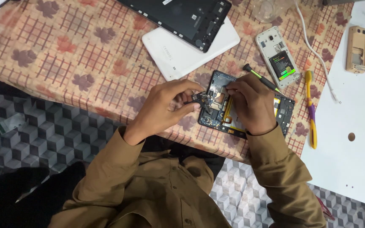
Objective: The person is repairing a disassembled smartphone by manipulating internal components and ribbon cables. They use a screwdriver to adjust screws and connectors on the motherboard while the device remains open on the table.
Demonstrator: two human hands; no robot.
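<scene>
An opened dark smartphone [284, 113] with its back removed lies on the leaf-patterned cloth [64, 55], its inner boards and battery exposed. My left hand [165, 107] pinches a small dark part [198, 99] at the phone's left edge. Over the phone's middle, my right hand [253, 105] grips a screwdriver with a black and green handle [259, 77], whose tip is hidden beneath the fingers.
A white tablet [178, 52] lies behind, with a black frame panel [182, 17] stacked on it. Another open white phone [277, 57], a yellow-purple toothbrush [311, 107], a white cable [313, 50] and a tan phone shell [357, 48] sit to the right on a white board [351, 160].
</scene>
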